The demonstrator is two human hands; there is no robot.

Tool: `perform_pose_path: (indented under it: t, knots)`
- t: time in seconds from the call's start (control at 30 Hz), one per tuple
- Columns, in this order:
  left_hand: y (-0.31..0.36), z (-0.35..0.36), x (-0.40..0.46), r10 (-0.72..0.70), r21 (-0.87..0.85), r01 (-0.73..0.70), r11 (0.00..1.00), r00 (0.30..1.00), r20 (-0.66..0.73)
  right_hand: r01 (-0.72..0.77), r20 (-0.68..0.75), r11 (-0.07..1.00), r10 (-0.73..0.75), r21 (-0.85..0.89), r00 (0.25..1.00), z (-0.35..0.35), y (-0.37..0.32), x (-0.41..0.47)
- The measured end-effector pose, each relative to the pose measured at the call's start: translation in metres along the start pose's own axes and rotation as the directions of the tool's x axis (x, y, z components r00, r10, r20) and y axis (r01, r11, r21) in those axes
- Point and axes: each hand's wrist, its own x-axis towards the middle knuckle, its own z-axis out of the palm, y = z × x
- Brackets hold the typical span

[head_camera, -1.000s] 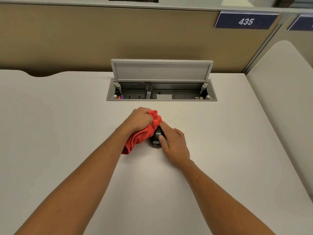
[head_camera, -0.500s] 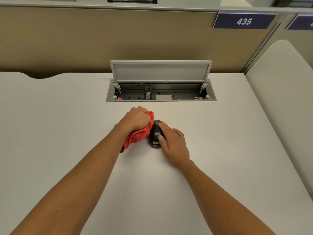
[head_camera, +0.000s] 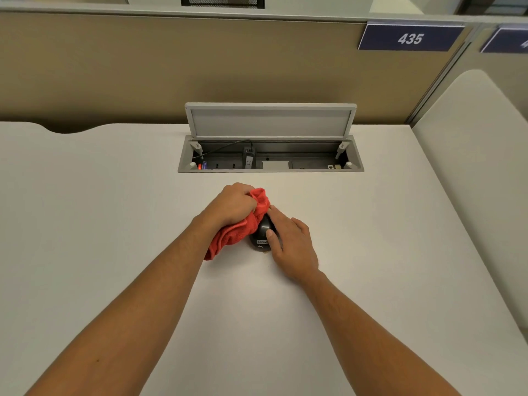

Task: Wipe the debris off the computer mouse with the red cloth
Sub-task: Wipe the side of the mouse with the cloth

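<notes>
The computer mouse (head_camera: 263, 234) is sitting on the white desk (head_camera: 114, 210), just in front of the open cable tray (head_camera: 270, 155), and I am keeping it there on purpose: my right hand (head_camera: 291, 244) is lying along its right side, thumb on top and fingers laid along its flank, pinching it so it cannot slide while I rub. My left hand (head_camera: 231, 205) is bunching the red cloth (head_camera: 237, 230) in a closed fist, fingers curled tight round the wad, and I am pressing that wad against the mouse's left and front side. The loose tail of the cloth is trailing back along my wrist, clear of the work. I judge I am mid-wipe; whether debris remains I cannot tell, as the cloth is covering that side. The tray lid (head_camera: 270, 121) is standing upright behind, well apart.
</notes>
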Motion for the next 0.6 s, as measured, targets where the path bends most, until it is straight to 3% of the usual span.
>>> perform_pose_path:
  t: [0.13, 0.27, 0.37, 0.6]
  knots:
    - [-0.005, -0.001, 0.006, -0.032, 0.173, 0.04, 0.984, 0.998, -0.049, -0.013, -0.022, 1.0, 0.013, -0.016, 1.0, 0.003, 0.001, -0.002]
    - [-0.006, -0.007, 0.004, -0.03, 0.034, 0.034, 0.999, 0.995, -0.099, -0.011, -0.024, 1.0, 0.011, -0.029, 1.0, 0.003, 0.002, -0.001]
    - [-0.004, -0.006, -0.004, -0.032, -0.11, 0.029, 0.993, 0.999, -0.028, 0.001, -0.01, 1.0, -0.001, -0.022, 1.0, 0.003, 0.002, 0.0]
    - [-0.005, -0.007, -0.015, -0.077, 0.007, 0.078, 0.997, 0.996, -0.049, -0.007, -0.019, 0.999, 0.007, -0.043, 1.0, 0.004, 0.003, -0.001]
